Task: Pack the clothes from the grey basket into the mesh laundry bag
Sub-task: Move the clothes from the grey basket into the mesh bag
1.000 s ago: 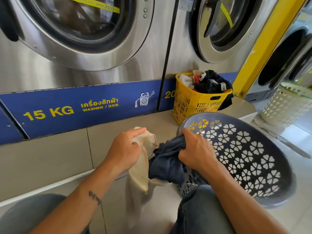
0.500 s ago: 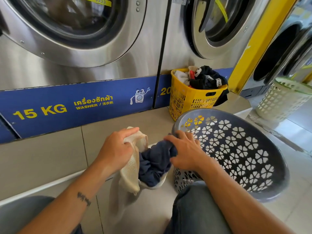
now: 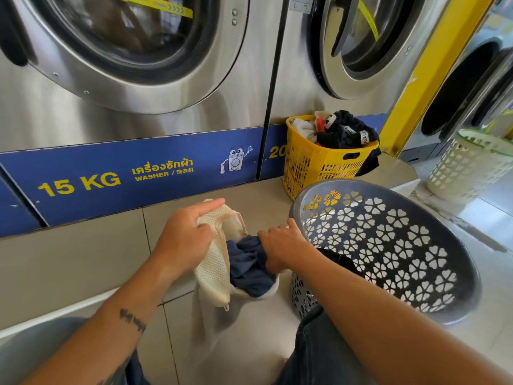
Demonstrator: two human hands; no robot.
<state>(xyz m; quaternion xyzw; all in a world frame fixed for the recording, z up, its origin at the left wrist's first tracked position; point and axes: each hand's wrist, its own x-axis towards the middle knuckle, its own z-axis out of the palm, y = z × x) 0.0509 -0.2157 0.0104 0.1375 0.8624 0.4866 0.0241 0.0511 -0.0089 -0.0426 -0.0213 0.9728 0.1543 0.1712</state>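
My left hand [image 3: 186,240] grips the rim of the cream mesh laundry bag [image 3: 212,269]. The fingers are curled into the mesh, the forefinger lies straight along the top edge, and the bag's mouth is held open. My right hand [image 3: 280,247] is just beside it at the other side of the mouth. Its fingers are curled down on a navy garment [image 3: 249,269], which sits bunched in the opening, partly inside the bag and partly over its lip. The rest of the bag hangs below both hands, in front of my jeans [image 3: 313,354].

Just right of my right hand the grey basket [image 3: 458,273] is tilted toward me, its wall pierced with flower-shaped holes. A bit of dark cloth [image 3: 342,261] shows inside it, close under my right forearm.

Beyond my right hand, on the tiled step [image 3: 97,259], stands a yellow basket [image 3: 319,168] heaped with clothes, black ones on top. A white tag there carries black letters, "EVER" as far as I can read. Farther right a white basket [image 3: 466,168] stands on the floor.

Beyond my left hand runs a blue panel [image 3: 83,168] with yellow print: "15 KG", a line of Thai script, then "WASHER /" followed by Chinese characters, and a cartoon washing machine. The next panel begins "20" before the yellow basket hides it. Above the panels stands a steel washer [image 3: 133,65] with a round door and a yellow arrow strip across the glass. My left forearm carries a dark tattoo [image 3: 133,319] that I cannot read.
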